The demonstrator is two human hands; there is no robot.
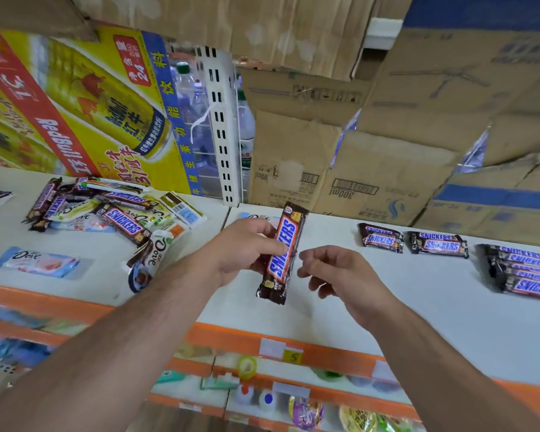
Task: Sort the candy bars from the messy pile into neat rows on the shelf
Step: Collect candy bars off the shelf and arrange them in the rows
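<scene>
My left hand (242, 247) grips a brown Snickers bar (283, 254) upright above the white shelf (340, 313). Close beside the bar, without touching it, my right hand (335, 275) hovers with loosely curled fingers and holds nothing. A messy pile of Snickers and Dove bars (113, 213) lies at the left of the shelf. One pale blue Dove bar (38, 261) lies apart in front of it. At the right sit two small stacks of Snickers (381, 238) (438, 243) and a fanned row of Snickers (526, 271).
Cardboard boxes (371, 169) stand along the back of the shelf, a Red Bull carton (85, 104) at the back left. A white slotted upright (222, 126) divides the two shelf boards. Orange price rails (293, 344) edge the front, with lower shelves of goods beneath.
</scene>
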